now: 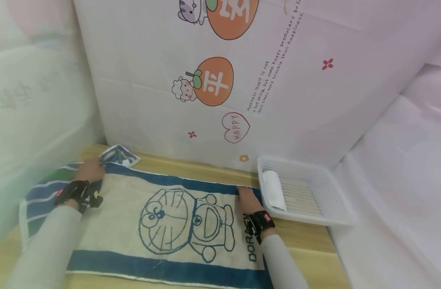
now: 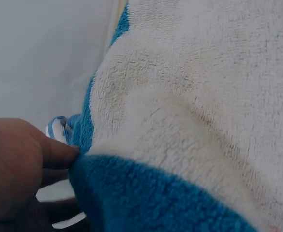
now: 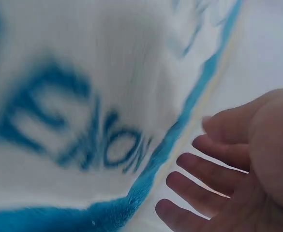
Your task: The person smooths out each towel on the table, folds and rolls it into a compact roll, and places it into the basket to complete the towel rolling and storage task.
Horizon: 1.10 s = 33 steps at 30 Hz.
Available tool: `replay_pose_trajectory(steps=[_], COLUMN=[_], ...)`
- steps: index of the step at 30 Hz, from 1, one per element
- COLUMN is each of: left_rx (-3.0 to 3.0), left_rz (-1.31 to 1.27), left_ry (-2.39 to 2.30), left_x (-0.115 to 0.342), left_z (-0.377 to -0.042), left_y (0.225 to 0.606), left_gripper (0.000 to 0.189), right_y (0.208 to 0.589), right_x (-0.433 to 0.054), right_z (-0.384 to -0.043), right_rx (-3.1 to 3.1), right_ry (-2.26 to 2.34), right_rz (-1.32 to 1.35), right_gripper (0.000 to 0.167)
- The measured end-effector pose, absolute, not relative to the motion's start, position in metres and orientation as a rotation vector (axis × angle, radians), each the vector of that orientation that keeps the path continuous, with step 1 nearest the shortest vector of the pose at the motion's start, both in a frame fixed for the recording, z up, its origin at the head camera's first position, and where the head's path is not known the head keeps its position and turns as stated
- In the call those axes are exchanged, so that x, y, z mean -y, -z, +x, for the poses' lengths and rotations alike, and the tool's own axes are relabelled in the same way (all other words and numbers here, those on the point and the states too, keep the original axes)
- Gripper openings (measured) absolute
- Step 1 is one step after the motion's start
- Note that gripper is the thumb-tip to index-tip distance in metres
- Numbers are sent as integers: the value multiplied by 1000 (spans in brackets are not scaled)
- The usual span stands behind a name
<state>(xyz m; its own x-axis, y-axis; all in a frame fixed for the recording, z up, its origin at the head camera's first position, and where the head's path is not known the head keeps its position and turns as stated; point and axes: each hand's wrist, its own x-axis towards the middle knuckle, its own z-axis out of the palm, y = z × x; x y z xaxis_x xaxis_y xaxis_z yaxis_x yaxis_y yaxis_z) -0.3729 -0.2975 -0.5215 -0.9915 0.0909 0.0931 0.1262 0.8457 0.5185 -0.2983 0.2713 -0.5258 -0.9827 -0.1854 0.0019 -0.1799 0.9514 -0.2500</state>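
Note:
A cream towel (image 1: 115, 216) with blue borders, a line-drawn cartoon cat and dark lettering lies spread lengthwise across the table. My left hand (image 1: 88, 170) pinches its far left corner; in the left wrist view the thumb presses on the blue border (image 2: 126, 188), with the other fingers partly behind the cloth. At the far right corner is my right hand (image 1: 249, 200). Its fingers (image 3: 199, 193) are spread and nearly straight in the right wrist view, right beside the towel's blue edge, holding nothing.
A striped blue, green and white cloth (image 1: 43, 196) shows at the towel's left end. Back right, a white plastic basket (image 1: 336, 192) holds a white roll (image 1: 274, 190). The wooden table (image 1: 303, 237) meets a printed sheet (image 1: 151, 120) behind and pale sheets at both sides.

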Motion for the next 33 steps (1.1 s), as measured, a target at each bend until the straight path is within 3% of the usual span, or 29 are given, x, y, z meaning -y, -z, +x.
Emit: replay_pose_trajectory(steps=[4,16,22,25,29,31,33], left_rx=[2912,2660,2735,2731,2669,2647,2641], left_rz=[-224,-209,-116,-76,-55,-28,1], left_ry=[855,956,957,962,971,961,949], left_x=[300,291,288,286,285,285,286], left_z=[-369,-357,-349,-347,-341,-337,-332], left_y=[515,500,479,473,468,465,462], left_gripper=[49,26,38,40,32,30,27], right_y=[531,533,509,495,478,473,471], right_x=[-276,-274,-276,-278,-286,-292,-298], right_z=[-326,-323,-319,-312,-304,-303,-304], right_rx=[-3060,-3161,-3012,-2882,-2827,-2837,-2859], right_ry=[202,354,590,674,764,836,888], right_rz=[-214,-385,-448,-402,-309,-319,-357], right_gripper=[38,21,17,21,45,40,21])
